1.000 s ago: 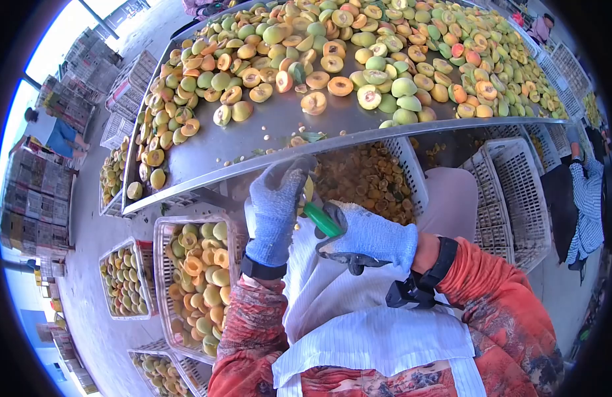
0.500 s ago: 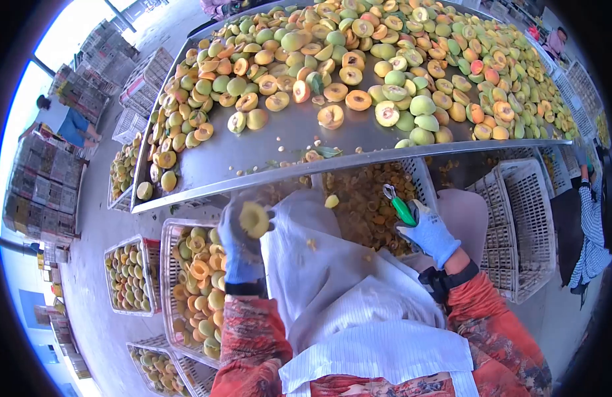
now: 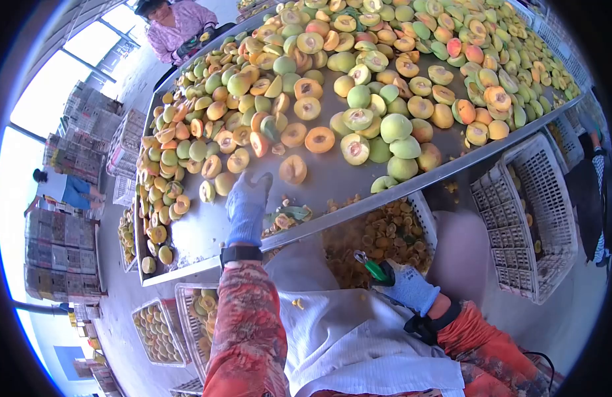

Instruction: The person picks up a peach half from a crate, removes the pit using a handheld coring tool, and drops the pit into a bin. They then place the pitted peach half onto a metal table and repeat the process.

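Observation:
My left hand (image 3: 249, 202), in a blue-and-grey glove, reaches over the metal table. Its fingers are apart and nothing shows in them. Close to its fingertips lie an apricot half (image 3: 238, 161) and another cut half (image 3: 293, 169). Lower down, my right hand (image 3: 406, 286), gloved too, is closed round a green-handled tool with a looped metal tip (image 3: 370, 266). That tool points up and left, above a crate of small brownish-orange fruit pieces (image 3: 385, 231). A pale apron (image 3: 346, 331) covers my lap.
Piled apricots, many halved, cover much of the metal table (image 3: 207, 228), whose raised rim (image 3: 359, 205) faces me. Empty-looking white crates (image 3: 544, 218) stand at right, filled fruit crates (image 3: 162, 333) at left. A person in pink (image 3: 183, 30) works across the table; another stands far left.
My left hand has gone from beside the table's edge up onto it, and the apricot half it held no longer shows in it. My right hand has shifted down and left with the tool.

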Tool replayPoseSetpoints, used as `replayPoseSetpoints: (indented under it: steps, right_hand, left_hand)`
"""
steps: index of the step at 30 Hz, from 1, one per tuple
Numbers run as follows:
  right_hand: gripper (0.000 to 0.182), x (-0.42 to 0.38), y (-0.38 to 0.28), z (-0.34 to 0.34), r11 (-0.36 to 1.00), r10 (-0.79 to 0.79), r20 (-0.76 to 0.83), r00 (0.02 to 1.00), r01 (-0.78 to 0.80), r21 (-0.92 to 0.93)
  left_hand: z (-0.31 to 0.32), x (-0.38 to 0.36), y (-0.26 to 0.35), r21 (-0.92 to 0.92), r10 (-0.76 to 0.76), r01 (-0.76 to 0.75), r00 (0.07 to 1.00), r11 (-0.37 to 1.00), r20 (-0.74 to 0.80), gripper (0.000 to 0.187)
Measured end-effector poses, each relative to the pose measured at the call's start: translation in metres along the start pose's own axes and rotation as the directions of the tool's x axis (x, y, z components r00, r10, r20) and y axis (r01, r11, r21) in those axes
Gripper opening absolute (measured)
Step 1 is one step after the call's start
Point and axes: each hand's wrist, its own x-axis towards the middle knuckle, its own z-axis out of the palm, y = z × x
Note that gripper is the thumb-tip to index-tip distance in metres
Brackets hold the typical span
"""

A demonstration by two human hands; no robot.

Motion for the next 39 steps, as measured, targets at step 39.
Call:
replayPoseSetpoints:
  steps: [39]
  right_hand:
    - [0.056,-0.087,-0.123,0.033,0.740,-0.572,-0.089,0.815,0.466,-0.484]
  left_hand:
    - [-0.090,-0.256,0.036,-0.932,0.006,0.102,0.994,0.349,0.111,0.025]
